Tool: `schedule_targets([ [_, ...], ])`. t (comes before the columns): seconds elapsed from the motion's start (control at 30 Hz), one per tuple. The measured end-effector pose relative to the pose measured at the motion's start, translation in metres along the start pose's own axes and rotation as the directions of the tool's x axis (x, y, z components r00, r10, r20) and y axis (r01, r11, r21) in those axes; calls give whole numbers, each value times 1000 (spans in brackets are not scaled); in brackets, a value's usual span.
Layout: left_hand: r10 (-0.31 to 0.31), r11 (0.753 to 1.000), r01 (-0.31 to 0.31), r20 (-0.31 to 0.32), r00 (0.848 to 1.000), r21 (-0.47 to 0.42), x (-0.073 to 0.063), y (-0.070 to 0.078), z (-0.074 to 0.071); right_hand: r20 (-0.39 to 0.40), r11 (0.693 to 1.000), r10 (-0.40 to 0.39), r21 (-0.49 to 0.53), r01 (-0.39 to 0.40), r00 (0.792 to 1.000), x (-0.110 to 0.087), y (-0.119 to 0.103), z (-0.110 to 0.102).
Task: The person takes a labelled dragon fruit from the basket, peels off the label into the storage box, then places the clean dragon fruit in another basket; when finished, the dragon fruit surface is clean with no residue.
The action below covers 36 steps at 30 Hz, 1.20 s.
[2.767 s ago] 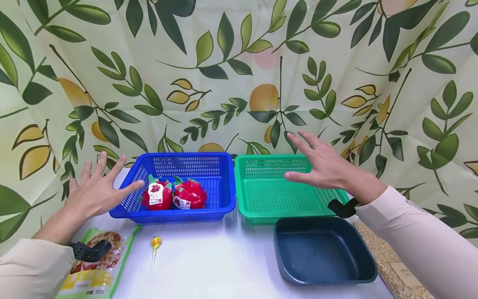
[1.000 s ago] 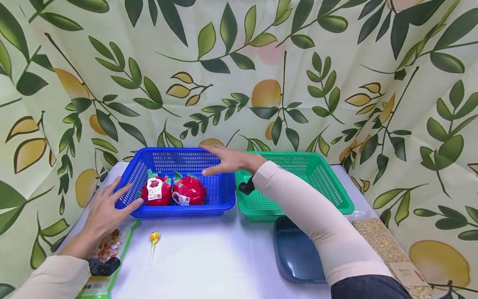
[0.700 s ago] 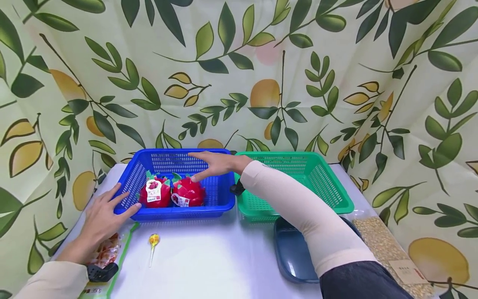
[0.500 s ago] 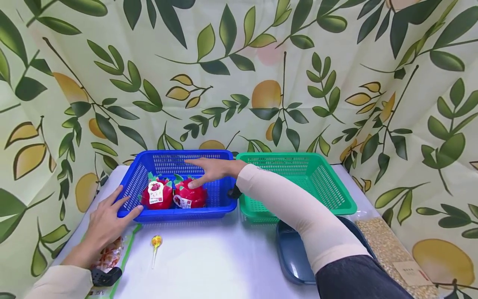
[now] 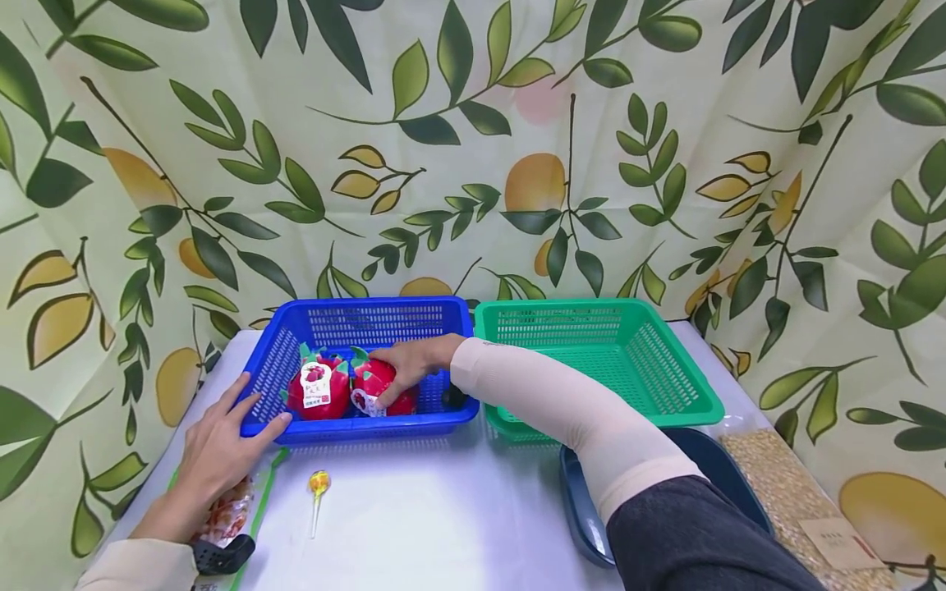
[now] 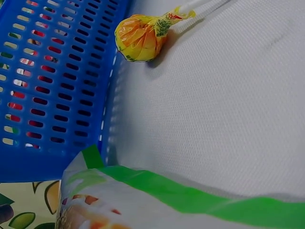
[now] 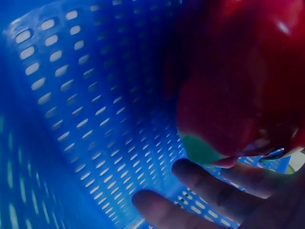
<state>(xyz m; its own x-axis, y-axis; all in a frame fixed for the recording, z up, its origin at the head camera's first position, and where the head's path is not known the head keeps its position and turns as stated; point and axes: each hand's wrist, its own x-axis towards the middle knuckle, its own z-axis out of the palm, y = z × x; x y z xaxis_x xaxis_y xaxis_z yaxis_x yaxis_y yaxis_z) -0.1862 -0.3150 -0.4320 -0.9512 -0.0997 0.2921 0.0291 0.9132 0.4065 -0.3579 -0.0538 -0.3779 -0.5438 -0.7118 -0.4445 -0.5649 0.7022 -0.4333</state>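
Observation:
Two red dragon fruits with green scales and white labels sit in the blue basket point(image 5: 369, 427). Over the right dragon fruit point(image 5: 378, 379) lies my right hand point(image 5: 417, 361), thumb on its front and fingers behind, gripping it. The right wrist view shows the fingers point(image 7: 219, 191) curved along the fruit's side inside the basket. The left dragon fruit point(image 5: 318, 390) stands beside it, untouched. My left hand point(image 5: 225, 443) has its fingers spread at the basket's left front corner, fingertips right at the rim. The left wrist view shows the basket's slotted wall point(image 6: 52, 86).
A green basket point(image 5: 602, 353) adjoins on the right, with a dark blue tub point(image 5: 584, 509) in front, partly under my right arm. At the right edge lies a bag of grain point(image 5: 783, 476). A lollipop point(image 5: 319, 484) and a green-edged food packet point(image 5: 229, 513) lie front left.
My right hand has come across from over the green basket, gone down into the blue one and gripped the right dragon fruit. The left hand has moved in to the basket's corner.

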Motion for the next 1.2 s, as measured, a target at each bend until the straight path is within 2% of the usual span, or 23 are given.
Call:
schedule_targets([
  [0.1, 1, 1000, -1, -4, 1000, -4, 1, 2, -1, 30, 999, 32, 36, -33, 999, -2, 1, -3],
  [0.27, 0, 1000, -1, -17, 1000, -16, 3, 4, -2, 79, 993, 47, 106, -55, 996, -12, 11, -23],
  [0.43, -6, 1000, 6, -20, 1000, -26, 4, 3, -3, 40, 981, 72, 178, -78, 997, -20, 23, -39],
  [0.57, -8, 1000, 7, -20, 1000, -25, 3, 2, -3, 20, 979, 98, 176, -101, 995, -20, 22, -36],
  [0.67, -13, 1000, 12, -13, 1000, -18, 0, 2, -2, 23, 986, 98, 131, -100, 995, -18, 16, -25],
  [0.9, -27, 1000, 26, -3, 1000, -12, -5, 1, 0, -111, 997, 59, -42, -65, 992, -9, 12, -4],
  [1.2, -29, 999, 29, 28, 999, -13, -2, 2, -3, -254, 1000, 6, -12, -9, 967, -6, 24, -11],
])
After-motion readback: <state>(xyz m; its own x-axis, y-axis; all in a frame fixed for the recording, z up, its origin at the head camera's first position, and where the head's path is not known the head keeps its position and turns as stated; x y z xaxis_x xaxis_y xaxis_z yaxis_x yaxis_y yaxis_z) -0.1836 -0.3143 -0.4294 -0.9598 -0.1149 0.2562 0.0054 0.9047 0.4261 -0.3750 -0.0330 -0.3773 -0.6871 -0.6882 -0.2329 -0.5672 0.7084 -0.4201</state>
